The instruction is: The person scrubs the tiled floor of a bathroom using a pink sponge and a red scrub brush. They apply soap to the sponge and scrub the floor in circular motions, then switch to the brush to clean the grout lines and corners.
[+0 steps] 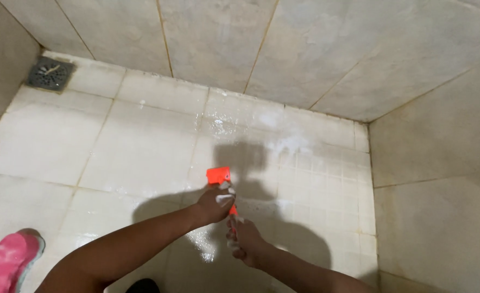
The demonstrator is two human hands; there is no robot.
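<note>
Both my hands grip a red brush [219, 176] with a red handle, held low over the wet, soapy tiled floor [142, 146]. My left hand [214, 203] is closed around the handle just below the red head, with foam on its fingers. Below and slightly right of it, my right hand [244, 239] clasps the lower end of the handle. The brush head points away from me toward the back wall. Most of the handle is hidden inside my fists.
A square metal floor drain [50, 73] sits in the far left corner. Tiled walls [305, 49] close the floor in at the back and right. White foam [283, 144] lies on the tiles beyond the brush. A pink slipper [9, 260] is at the lower left.
</note>
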